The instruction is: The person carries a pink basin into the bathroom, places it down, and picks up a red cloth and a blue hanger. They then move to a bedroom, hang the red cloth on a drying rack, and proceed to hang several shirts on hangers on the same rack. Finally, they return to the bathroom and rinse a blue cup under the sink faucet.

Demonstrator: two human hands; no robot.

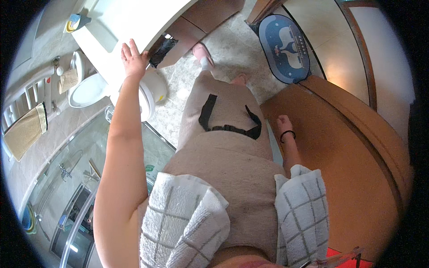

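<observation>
My left hand reaches forward with its fingers apart and holds nothing. It is over the edge of a white washbasin counter; I cannot tell whether it touches. Just right of it, a crumpled black object, perhaps a plastic bag, is at the dark wooden cabinet. My right hand hangs low by my side near a brown wooden door, a black band around its wrist. Its fingers are too small to read clearly. A white towel with grey lines hangs from my neck, both ends down my chest.
A white toilet stands left of my legs, beside a glass shower enclosure. A tan towel hangs on a wall rack. A blue oval mat lies at the doorway. A black buckled strap crosses my lap. I wear a pink slipper.
</observation>
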